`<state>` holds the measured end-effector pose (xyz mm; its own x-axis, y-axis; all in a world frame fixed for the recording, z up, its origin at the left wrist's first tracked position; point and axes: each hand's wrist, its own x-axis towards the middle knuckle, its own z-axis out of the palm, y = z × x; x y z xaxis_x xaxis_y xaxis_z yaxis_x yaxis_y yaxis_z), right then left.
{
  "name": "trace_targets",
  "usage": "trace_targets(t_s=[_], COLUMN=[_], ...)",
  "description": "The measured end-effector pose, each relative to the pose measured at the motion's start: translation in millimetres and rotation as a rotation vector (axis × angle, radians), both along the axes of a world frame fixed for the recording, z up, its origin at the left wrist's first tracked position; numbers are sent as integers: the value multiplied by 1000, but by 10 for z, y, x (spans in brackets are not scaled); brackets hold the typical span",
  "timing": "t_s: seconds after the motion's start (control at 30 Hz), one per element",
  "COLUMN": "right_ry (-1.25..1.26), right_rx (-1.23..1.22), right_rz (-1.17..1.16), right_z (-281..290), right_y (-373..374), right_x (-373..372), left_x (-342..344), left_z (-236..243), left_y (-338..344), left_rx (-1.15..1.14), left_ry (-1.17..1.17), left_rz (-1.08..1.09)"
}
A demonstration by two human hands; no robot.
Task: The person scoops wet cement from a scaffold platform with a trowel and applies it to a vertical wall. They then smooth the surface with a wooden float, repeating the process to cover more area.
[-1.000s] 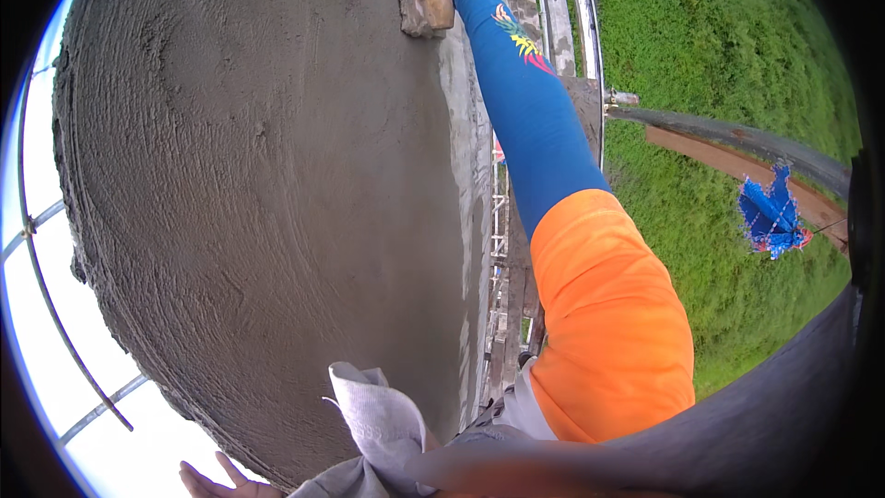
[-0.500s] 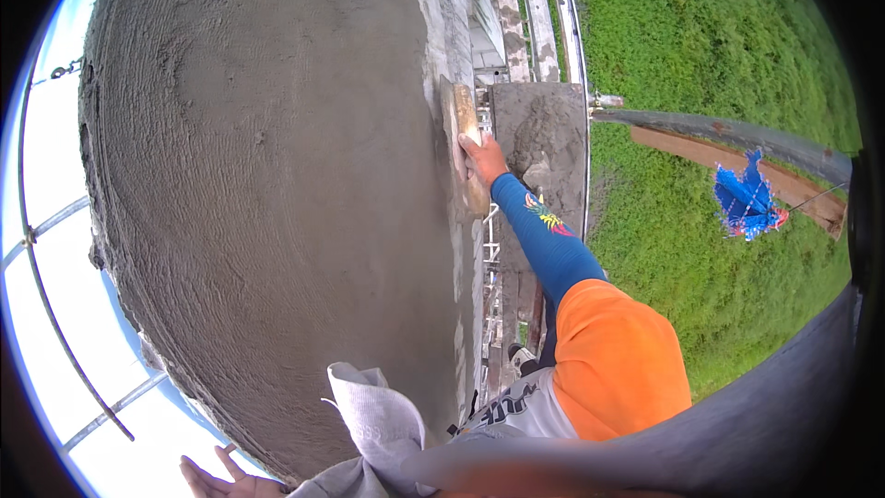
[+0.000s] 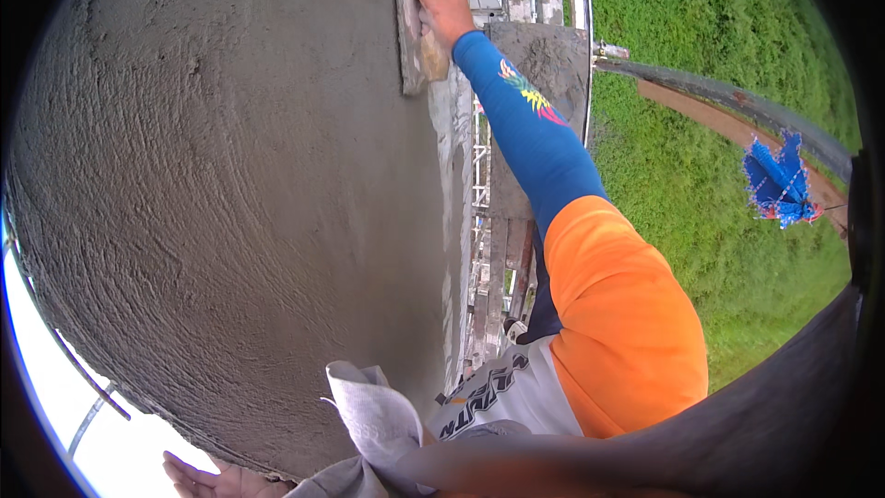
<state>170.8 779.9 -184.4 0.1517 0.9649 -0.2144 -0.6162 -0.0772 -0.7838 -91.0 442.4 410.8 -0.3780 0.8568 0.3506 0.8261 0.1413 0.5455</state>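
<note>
My right hand (image 3: 441, 9), at the end of a blue-sleeved arm, is closed around the wooden grip of a plastering float (image 3: 426, 28). The float stands lengthwise, its face against wet grey plaster (image 3: 277, 129) near the plaster's right edge. At the lower left my left hand (image 3: 226, 481) shows only in part, close to the plaster's lower border. Its fingers are stretched out and nothing is seen in them.
Right of the plaster runs a narrow scaffold walkway with a mortar-smeared board (image 3: 544, 51). A scaffold pole (image 3: 737, 101) and a blue frayed cloth (image 3: 779, 180) are farther right, over green grass (image 3: 682, 295). A pale cloth (image 3: 373, 415) hangs in the lower middle.
My right hand has moved the float up and slightly left along the plaster, the arm stretching farther. The view has shifted, with less of the bright left side showing. My left hand remains outstretched.
</note>
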Motion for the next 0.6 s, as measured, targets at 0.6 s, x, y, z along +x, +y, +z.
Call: trace_targets(t_s=[0.6], right_ry=[63], right_rx=[-412], right_rz=[-44], right_z=[189], right_y=[43], right_x=[37], left_x=[133], left_z=[-189], left_y=[46], left_rx=[76], left_ry=[-44], left_rz=[-78])
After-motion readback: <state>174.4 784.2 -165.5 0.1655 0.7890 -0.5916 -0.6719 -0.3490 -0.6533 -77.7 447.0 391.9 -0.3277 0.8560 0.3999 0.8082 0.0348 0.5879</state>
